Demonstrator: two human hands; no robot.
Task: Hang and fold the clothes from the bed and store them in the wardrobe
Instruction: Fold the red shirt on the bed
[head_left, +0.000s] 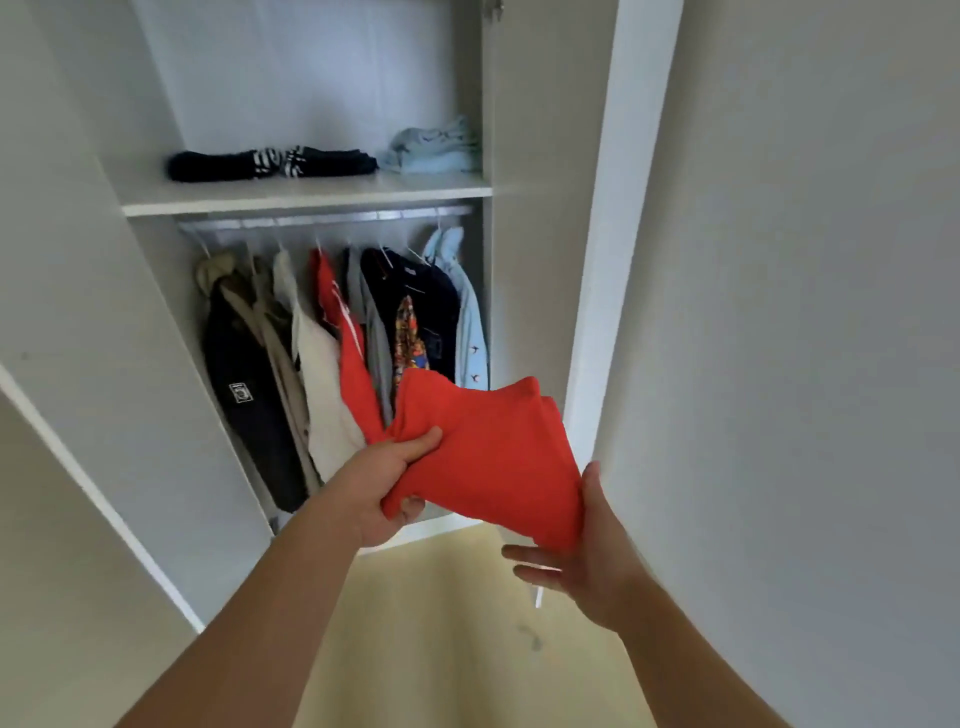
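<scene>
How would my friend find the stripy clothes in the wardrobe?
Look in the open wardrobe, at the white shelf above the rail of hanging clothes. On its left lies a flat dark folded pile with a black-and-white striped patch in the middle; its only neighbour, to the right, is a plain light blue bundle.
</scene>
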